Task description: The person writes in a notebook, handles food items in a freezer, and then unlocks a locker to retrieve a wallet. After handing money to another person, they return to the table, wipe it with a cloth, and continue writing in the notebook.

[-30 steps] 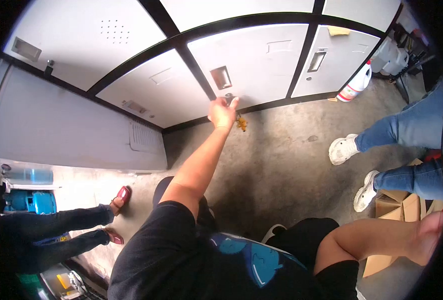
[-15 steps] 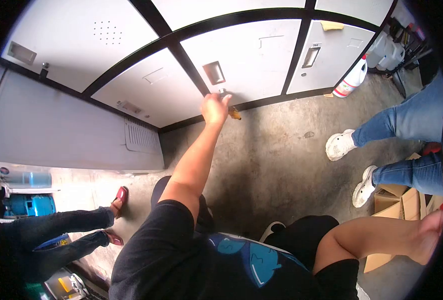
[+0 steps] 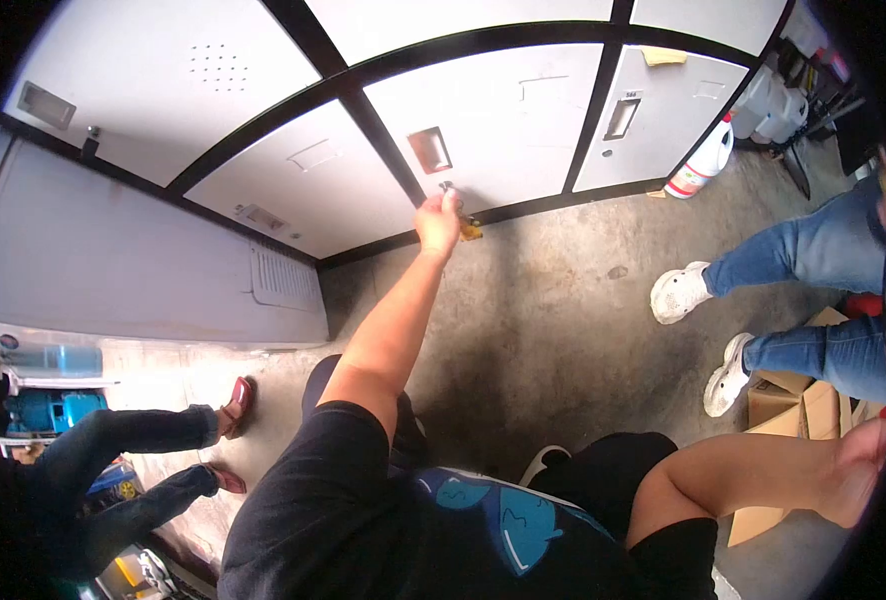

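Note:
My left hand [image 3: 438, 222] is closed at the lower edge of a white locker door [image 3: 503, 120]. Thumb and fingers pinch a small metal key [image 3: 447, 187] at the lock, below the recessed handle [image 3: 429, 149]. A yellow-brown tag [image 3: 471, 231] hangs beside the hand, just above the floor. My right hand [image 3: 855, 475] is at the far right edge, above a cardboard box [image 3: 808, 415]; its fingers are cut off by the dark rim of the view, and whatever it may hold is hidden.
A white bottle with a red cap [image 3: 698, 165] stands right of the lockers. One person in jeans and white clogs [image 3: 679, 292] is at the right; another in dark trousers and red shoes [image 3: 235, 405] is at the left. A grey cabinet [image 3: 143, 250] lies left of the lockers.
My left hand has drawn slightly down, and more of the metal piece at the lock shows. The legs at the left have shifted a little. My right hand is nearly unmoved.

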Tool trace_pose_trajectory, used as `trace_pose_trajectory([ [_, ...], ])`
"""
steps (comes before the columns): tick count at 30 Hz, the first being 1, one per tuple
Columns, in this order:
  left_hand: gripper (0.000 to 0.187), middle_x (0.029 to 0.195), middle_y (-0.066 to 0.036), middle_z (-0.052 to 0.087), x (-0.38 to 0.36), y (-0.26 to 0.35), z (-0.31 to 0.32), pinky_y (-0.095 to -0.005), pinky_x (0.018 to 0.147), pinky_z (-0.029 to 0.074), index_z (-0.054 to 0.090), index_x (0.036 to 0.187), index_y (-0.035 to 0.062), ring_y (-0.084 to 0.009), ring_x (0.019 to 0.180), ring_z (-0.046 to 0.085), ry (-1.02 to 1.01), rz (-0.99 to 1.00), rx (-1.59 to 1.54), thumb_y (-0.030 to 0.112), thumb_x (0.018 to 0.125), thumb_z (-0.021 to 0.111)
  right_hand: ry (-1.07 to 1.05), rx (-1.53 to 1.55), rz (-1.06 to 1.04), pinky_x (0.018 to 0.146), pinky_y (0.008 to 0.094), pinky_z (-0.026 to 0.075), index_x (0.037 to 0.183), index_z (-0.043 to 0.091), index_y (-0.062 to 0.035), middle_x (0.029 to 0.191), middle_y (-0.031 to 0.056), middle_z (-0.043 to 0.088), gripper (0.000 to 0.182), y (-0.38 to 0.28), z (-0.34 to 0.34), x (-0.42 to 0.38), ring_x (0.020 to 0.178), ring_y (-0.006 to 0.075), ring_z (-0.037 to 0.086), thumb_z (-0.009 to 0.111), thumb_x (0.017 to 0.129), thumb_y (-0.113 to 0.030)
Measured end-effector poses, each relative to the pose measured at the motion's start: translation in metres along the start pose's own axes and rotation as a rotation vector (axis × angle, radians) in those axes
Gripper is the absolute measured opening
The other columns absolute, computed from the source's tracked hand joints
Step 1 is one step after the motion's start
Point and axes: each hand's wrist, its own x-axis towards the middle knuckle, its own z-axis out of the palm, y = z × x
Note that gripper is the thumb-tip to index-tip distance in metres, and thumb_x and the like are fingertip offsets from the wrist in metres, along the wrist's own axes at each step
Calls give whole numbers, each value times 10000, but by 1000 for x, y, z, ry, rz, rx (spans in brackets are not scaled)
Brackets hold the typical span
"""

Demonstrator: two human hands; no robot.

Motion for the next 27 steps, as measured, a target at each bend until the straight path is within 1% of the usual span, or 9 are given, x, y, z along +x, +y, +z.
trace_pose_trajectory([
  [3,332,714,-142,637,13,-25,2,-343,659,464,664,771,35,-227,671,618,56,125,213,329,859,535,6,21,19,791,352,466,1112,481,83,974,203,570,330,0,1,0,883,262,554,558,811,-32],
  [8,330,777,-144,640,-5,0,-7,-359,682,460,664,771,47,-240,715,613,15,37,218,344,847,542,33,154,78,792,356,459,1115,478,92,961,204,572,335,5,5,-1,877,262,551,555,811,-28],
  [10,324,820,-151,639,1,-16,-10,-362,689,458,657,831,37,-244,739,608,72,78,446,341,842,543,58,438,253,792,357,456,1116,477,95,955,204,572,337,11,9,-3,874,262,550,554,811,-26],
  [12,324,823,-123,639,-6,-11,-19,-338,694,454,647,925,40,-210,741,593,21,73,328,331,859,522,154,785,593,793,359,453,1117,476,99,950,205,573,339,-9,2,-8,871,262,549,552,810,-25],
  [15,325,814,-45,625,12,-52,-16,-267,699,445,630,976,22,-129,758,555,-136,47,-178,314,891,513,314,781,758,788,290,481,1203,424,96,1100,194,522,374,-44,11,-4,889,212,555,498,842,29],
  [16,338,765,-18,588,4,-32,-17,-249,666,421,620,929,-11,-109,703,500,-62,40,-13,310,892,519,386,799,801,806,285,484,1218,420,90,1139,189,509,374,-53,14,-2,918,206,557,473,851,40],
  [18,334,684,-19,533,2,-26,-16,-252,615,395,565,762,-3,-97,649,452,-17,114,42,309,879,544,340,947,774,771,295,477,1158,488,89,1104,131,502,312,-65,13,7,916,202,542,465,849,57],
  [20,332,678,-26,522,12,-46,-16,-265,598,399,519,744,0,-108,640,463,-26,129,44,304,873,554,321,929,748,779,289,474,1146,502,88,1109,111,489,298,-68,10,12,920,193,542,457,853,55],
  [27,403,799,-82,541,2,-40,2,-280,605,428,489,966,-26,-145,673,496,61,144,-69,322,821,632,397,788,723,819,288,482,1178,466,95,1110,147,527,311,-37,-2,13,935,180,558,451,876,25],
])
